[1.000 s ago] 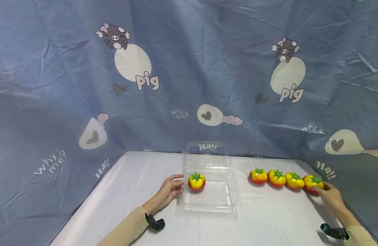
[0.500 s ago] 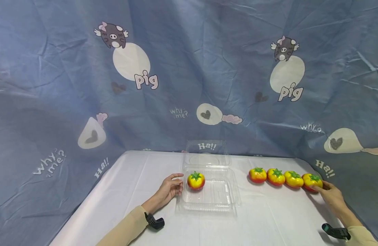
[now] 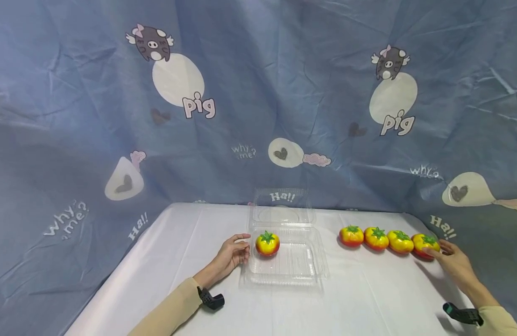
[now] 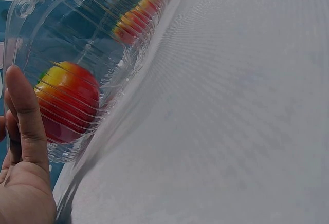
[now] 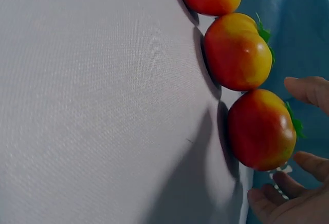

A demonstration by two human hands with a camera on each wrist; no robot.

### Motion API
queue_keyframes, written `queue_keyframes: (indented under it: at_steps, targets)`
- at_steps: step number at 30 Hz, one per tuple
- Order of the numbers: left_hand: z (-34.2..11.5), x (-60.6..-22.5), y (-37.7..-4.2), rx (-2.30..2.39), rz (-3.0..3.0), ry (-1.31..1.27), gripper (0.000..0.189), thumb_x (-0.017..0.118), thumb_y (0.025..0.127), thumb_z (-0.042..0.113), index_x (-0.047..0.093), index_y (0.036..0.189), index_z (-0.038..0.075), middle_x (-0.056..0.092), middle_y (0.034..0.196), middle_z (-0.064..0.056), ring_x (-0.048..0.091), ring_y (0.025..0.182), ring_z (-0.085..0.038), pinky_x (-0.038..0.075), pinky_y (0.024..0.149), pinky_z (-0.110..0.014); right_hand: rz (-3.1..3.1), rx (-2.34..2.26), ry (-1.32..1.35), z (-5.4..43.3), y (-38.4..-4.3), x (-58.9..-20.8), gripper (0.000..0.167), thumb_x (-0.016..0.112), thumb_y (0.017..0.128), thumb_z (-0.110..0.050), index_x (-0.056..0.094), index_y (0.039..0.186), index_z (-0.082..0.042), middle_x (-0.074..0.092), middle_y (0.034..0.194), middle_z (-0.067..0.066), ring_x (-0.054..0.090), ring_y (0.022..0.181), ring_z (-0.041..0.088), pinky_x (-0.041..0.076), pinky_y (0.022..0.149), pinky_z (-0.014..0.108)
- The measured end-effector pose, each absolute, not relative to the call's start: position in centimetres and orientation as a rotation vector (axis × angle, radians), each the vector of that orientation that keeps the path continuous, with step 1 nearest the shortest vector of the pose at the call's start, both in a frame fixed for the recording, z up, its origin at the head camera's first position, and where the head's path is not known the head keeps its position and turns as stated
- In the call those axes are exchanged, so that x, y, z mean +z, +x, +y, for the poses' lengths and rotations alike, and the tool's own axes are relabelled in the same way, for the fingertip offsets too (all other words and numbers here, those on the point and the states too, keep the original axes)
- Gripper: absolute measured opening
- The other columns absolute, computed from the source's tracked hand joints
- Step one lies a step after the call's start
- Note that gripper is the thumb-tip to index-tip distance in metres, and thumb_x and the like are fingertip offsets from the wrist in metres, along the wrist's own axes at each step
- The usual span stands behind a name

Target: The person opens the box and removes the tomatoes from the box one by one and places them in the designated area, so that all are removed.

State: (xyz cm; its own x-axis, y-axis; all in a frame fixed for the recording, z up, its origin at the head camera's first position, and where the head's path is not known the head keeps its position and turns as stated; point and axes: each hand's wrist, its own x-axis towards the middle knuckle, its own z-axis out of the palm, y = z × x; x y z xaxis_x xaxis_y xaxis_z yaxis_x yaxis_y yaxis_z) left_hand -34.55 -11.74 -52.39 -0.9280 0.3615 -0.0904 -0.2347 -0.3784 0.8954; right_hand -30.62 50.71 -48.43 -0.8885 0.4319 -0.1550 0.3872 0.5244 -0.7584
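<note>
In the head view, a clear plastic clamshell box (image 3: pixel 300 261) lies with its lid raised at the back. One red-and-yellow tomato (image 3: pixel 267 243) with a green leafy top sits in its left part. My left hand (image 3: pixel 229 255) is at the box's left side, its fingers (image 4: pixel 25 116) extended along the clear wall in the left wrist view. To the right, several similar tomatoes stand in a row. My right hand (image 3: pixel 456 263) is around the right side of the end tomato (image 3: pixel 425 246); the right wrist view shows thumb and fingers spread apart beside that tomato (image 5: pixel 262 131).
Other tomatoes of the row (image 3: pixel 400 241) stand close together, leading leftward toward the box. A white cloth (image 3: pixel 359 298) covers the table. Behind hangs a blue printed curtain (image 3: pixel 224 140). A black strap device (image 3: pixel 211 298) sits on each wrist.
My right hand has eased slightly away from the end tomato, its fingers opening. The left hand, box and tomatoes stay put; the head view has shifted slightly.
</note>
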Motion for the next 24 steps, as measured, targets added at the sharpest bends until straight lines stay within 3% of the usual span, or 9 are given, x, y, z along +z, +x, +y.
queue_keyframes:
  at_steps: [11, 24]
  targets:
    - [-11.8, -52.1, -34.6, 2.341, 1.482, 0.175, 0.043, 0.046, 0.095, 0.002, 0.033, 0.134, -0.004, 0.055, 0.074, -0.002, 0.053, 0.057, -0.011, 0.047, 0.049, -0.022, -2.729, 1.2, -0.536, 51.8, -32.0, -49.3, 0.104, 0.059, 0.087, -0.058, 0.005, 0.15, 0.006, 0.008, 0.151, 0.039, 0.016, 0.135, 0.059, 0.022, 0.105, 0.07]
    - [-11.8, -52.3, -34.7, 2.338, 1.49, 0.173, 0.044, 0.048, 0.094, 0.003, 0.033, 0.135, -0.004, 0.056, 0.074, 0.0, 0.053, 0.058, -0.01, 0.047, 0.05, -0.021, -2.81, 1.096, -0.407, 49.1, -29.8, -45.0, 0.098, 0.057, 0.09, -0.054, 0.011, 0.149, 0.009, 0.011, 0.147, 0.043, 0.019, 0.131, 0.063, 0.026, 0.099, 0.073]
